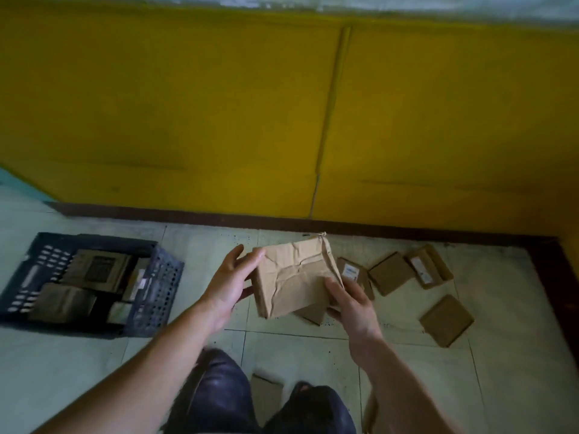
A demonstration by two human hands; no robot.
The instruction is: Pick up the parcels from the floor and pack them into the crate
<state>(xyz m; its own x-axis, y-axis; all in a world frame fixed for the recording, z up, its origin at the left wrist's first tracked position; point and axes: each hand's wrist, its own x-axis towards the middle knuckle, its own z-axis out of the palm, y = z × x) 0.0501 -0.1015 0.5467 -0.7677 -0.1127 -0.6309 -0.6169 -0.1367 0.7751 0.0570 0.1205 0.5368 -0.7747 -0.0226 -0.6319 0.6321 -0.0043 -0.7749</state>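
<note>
A crumpled parcel (291,277) hangs above the floor (313,355) between both hands. The left hand (228,283) pinches its left edge, thumb in front, fingers behind. The right hand (351,303) curls round its lower right corner. The crate (163,277) sits to the left, and other parcels (446,319) lie to the right.

The person wears dark blue-black denim trousers (219,399), seen over both knees at the lower edge of the view. The fabric shows faded, worn patches. The left hand (230,285), the right hand (351,303) and both forearms are bare.
</note>
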